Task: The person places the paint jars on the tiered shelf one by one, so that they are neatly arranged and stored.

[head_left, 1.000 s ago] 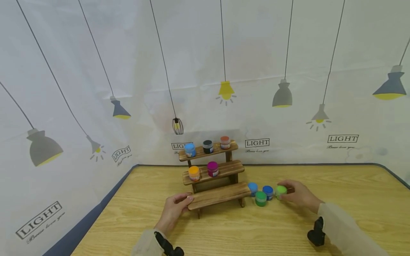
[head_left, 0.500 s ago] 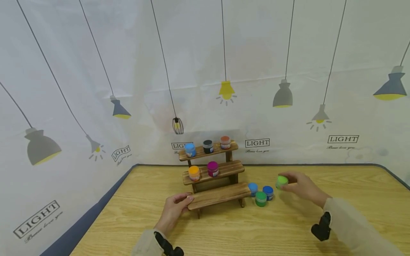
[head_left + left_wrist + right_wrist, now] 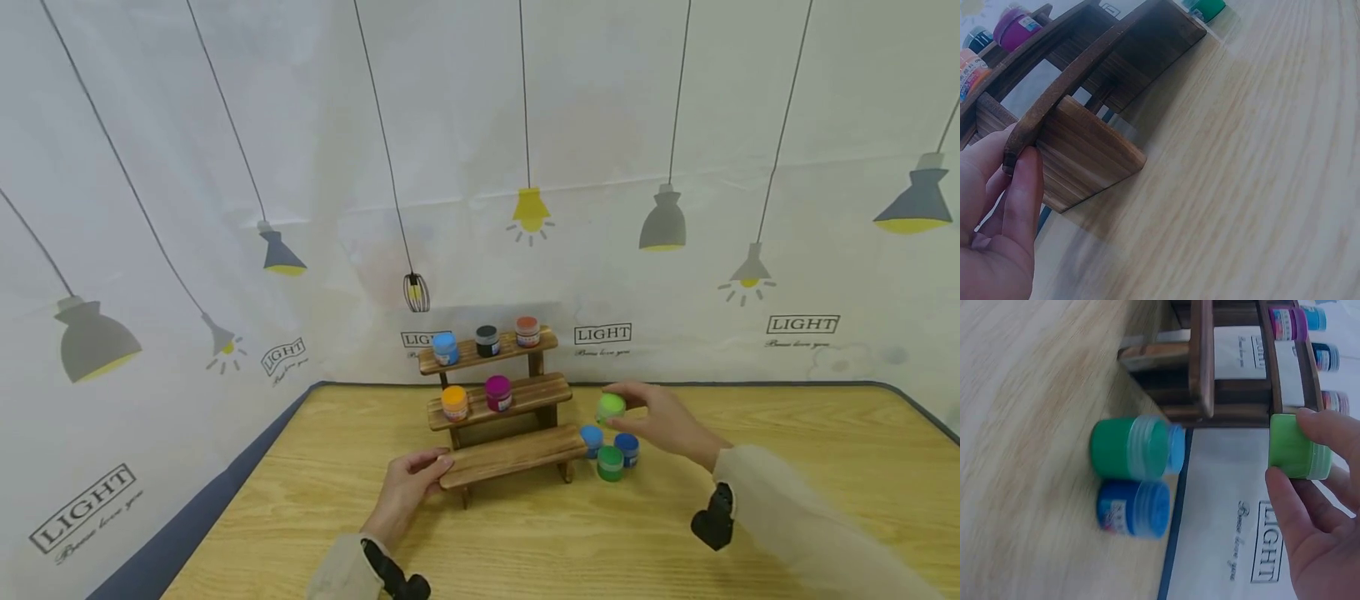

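Note:
A three-tier wooden stand [image 3: 510, 454] is in the middle of the head view. My left hand [image 3: 408, 487] pinches the left end of its lowest shelf between thumb and fingers. Raised above the table, a light green paint jar [image 3: 1291, 447] is gripped by my right hand [image 3: 667, 421], right of the stand. Below it on the table are a green jar [image 3: 611, 463], a dark blue jar [image 3: 627, 450] and a light blue jar [image 3: 592, 442]. An orange jar [image 3: 454, 403] and a purple jar [image 3: 498, 393] sit on the middle shelf.
The top shelf carries a blue jar [image 3: 445, 349], a black jar [image 3: 487, 340] and an orange-red jar [image 3: 527, 332]. Behind the wooden table [image 3: 787, 467] hangs a white backdrop [image 3: 465, 133] printed with lamps.
My right hand has lifted the light green jar off the table and carried it left toward the stand, above the other loose jars. The left hand stays on the lowest shelf.

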`<move>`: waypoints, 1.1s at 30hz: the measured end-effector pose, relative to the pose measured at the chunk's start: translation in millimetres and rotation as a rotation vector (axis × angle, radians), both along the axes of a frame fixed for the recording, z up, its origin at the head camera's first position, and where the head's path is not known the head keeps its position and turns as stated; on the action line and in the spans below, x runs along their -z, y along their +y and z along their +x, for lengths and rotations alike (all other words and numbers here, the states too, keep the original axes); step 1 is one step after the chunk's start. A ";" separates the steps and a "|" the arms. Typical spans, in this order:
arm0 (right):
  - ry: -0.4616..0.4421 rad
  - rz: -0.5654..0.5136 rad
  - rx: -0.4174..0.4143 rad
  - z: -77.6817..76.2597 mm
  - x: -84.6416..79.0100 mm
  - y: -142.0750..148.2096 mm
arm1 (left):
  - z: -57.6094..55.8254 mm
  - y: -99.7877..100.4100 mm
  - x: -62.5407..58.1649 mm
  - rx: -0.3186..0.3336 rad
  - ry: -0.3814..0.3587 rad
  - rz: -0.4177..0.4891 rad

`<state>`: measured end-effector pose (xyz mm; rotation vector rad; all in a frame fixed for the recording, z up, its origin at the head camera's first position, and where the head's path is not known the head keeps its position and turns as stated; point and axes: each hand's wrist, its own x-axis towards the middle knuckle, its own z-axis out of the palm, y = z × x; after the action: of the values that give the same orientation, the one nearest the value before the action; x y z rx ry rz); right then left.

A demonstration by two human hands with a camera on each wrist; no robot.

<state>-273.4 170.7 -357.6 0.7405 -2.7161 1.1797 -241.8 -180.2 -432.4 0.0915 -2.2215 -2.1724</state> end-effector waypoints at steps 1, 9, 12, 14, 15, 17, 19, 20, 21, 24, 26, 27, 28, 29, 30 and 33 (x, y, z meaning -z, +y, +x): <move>0.006 -0.004 -0.015 -0.7 -1.1 -3.9 | 0.1 -0.1 0.2 0.001 0.000 -0.002; 0.033 -0.037 -0.066 -8.9 -14.8 -32.5 | 0.1 -1.1 0.6 -0.009 -0.010 -0.015; 0.027 -0.074 -0.068 -12.4 -19.0 -41.1 | -0.7 -1.0 0.6 -0.013 -0.008 -0.014; 0.029 -0.088 -0.070 -15.2 -20.0 -46.2 | -1.1 -0.7 0.3 -0.014 -0.008 -0.009; 0.027 -0.095 -0.071 -16.5 -20.3 -48.5 | -1.3 -0.5 0.3 -0.016 -0.009 -0.010; 0.029 -0.103 -0.077 -19.3 -20.0 -52.7 | -1.7 -0.1 0.3 -0.020 -0.011 -0.008; 0.037 -0.095 -0.071 -22.2 -19.4 -56.7 | -1.7 0.1 0.0 -0.022 -0.011 -0.013; 0.040 -0.089 -0.069 -23.2 -19.5 -59.0 | -1.4 0.0 -0.2 -0.022 -0.011 -0.016; 0.048 -0.082 -0.070 -24.4 -19.3 -61.0 | -0.9 -0.1 -0.6 -0.020 -0.009 -0.020; 0.059 -0.072 -0.069 -27.1 -19.1 -66.1 | 0.3 -0.3 -1.6 -0.018 -0.008 -0.024; 0.054 -0.072 -0.067 -28.6 -18.7 -68.7 | 0.1 -0.3 -1.5 -0.018 -0.011 -0.020; 0.050 -0.076 -0.066 -29.3 -18.3 -69.6 | 0.0 -0.2 -1.3 -0.017 -0.011 -0.018; 0.044 -0.077 -0.063 -29.9 -17.9 -70.4 | -0.5 -0.1 -0.9 -0.018 -0.014 -0.014; 0.041 -0.079 -0.060 -30.6 -17.6 -71.4 | -0.8 -0.2 -0.3 -0.017 -0.013 -0.013; 0.038 -0.079 -0.057 -31.2 -17.2 -72.3 | -1.1 0.0 0.0 -0.017 -0.014 -0.009; 0.036 -0.084 -0.051 -32.7 -15.6 -74.6 | -0.9 0.6 -0.2 -0.017 -0.014 -0.006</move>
<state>-306.1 96.1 -342.0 0.8164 -2.6161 1.2693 -242.7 -179.6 -432.2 0.1255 -2.2263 -2.1635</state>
